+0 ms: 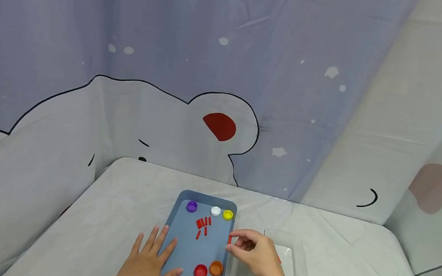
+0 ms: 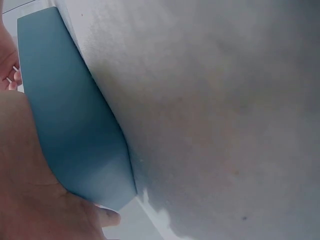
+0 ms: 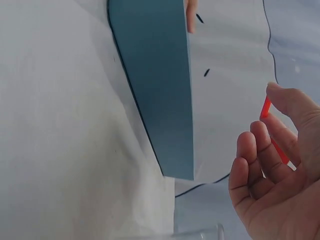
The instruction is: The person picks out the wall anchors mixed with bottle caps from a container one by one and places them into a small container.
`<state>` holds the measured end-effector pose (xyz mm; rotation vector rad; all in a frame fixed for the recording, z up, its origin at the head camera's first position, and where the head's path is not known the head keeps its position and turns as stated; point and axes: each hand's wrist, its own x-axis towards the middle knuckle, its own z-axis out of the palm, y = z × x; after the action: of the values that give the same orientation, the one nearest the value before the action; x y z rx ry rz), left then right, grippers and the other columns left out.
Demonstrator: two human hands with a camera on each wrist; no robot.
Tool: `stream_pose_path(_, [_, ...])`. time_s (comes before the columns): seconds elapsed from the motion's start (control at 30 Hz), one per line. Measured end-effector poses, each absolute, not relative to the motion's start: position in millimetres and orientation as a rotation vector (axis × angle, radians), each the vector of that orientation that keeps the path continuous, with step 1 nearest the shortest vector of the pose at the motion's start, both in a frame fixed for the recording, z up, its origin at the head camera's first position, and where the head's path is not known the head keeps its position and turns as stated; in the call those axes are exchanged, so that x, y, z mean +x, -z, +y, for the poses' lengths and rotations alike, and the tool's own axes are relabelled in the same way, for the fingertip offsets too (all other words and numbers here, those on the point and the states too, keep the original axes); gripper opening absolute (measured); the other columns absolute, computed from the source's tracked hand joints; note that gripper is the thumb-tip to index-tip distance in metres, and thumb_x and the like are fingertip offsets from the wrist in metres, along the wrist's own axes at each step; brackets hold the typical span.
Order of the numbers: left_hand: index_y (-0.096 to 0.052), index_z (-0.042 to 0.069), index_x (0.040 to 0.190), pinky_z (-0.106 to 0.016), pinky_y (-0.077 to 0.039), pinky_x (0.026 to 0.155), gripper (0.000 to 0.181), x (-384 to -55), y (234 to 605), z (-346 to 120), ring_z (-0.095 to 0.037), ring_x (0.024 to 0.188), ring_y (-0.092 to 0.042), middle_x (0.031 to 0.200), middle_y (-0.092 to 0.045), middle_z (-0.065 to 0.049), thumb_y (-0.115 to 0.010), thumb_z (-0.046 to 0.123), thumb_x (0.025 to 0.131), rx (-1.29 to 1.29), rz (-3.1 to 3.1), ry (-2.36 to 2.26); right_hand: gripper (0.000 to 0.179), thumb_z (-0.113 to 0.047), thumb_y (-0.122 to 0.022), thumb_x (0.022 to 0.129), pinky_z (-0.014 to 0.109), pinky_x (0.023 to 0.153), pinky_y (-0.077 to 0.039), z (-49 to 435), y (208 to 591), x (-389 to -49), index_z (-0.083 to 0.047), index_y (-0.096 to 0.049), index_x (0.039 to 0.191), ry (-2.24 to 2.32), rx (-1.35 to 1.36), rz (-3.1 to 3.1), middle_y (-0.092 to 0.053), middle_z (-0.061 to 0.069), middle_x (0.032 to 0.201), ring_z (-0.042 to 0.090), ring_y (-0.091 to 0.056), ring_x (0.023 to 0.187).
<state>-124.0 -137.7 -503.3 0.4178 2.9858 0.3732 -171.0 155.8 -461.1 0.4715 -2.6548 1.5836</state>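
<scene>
1. One spread left hand (image 1: 146, 263) is resting over the left edge of the tray (image 1: 201, 249), probably steadying it.
2. The right hand (image 1: 257, 254) is pinching a red stick (image 1: 229, 239) by the right edge, probably for fine control.

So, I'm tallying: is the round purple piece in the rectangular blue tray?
In: the purple piece lies within the tray, far left.

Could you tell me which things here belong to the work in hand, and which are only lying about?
Seems part of the work:
red stick, pinched by the right hand
blue-grey tray, left hand at its edge
red sticks in the tray
perhaps the clear container near the right hand

Untouched, possibly only lying about:
purple disc
white disc
yellow disc
red disc
orange disc
</scene>
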Motion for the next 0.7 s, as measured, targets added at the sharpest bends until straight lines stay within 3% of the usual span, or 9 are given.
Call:
stream_pose_path(0.5, [-0.047,0.011,0.152,-0.072,-0.005,0.116,0.085,-124.3,506.0,-138.7,-0.045,0.154,-0.010,0.167,-0.020,-0.019,-0.042,0.074,0.095,0.422,2.981,-0.397,0.025,-0.024,-0.085,0.084,0.024,0.066,-0.055,200.2,454.1,-170.6,-0.015,-0.076,0.106,-1.538,0.420,-2.655,-0.067,-0.002,0.081,0.009,-0.063,0.070])
stream_pose_path(0.7, [-0.047,0.012,0.152,-0.071,-0.005,0.116,0.085,-124.8,506.7,-138.8,-0.044,0.154,-0.010,0.167,-0.021,-0.018,-0.042,0.075,0.095,0.419,2.990,-0.385,0.031,-0.025,-0.084,0.085,0.024,0.069,-0.055,218.8,452.2,-169.8,-0.009,-0.075,0.110,-1.545,0.378,-2.676,-0.068,0.001,0.083,0.010,-0.065,0.073])
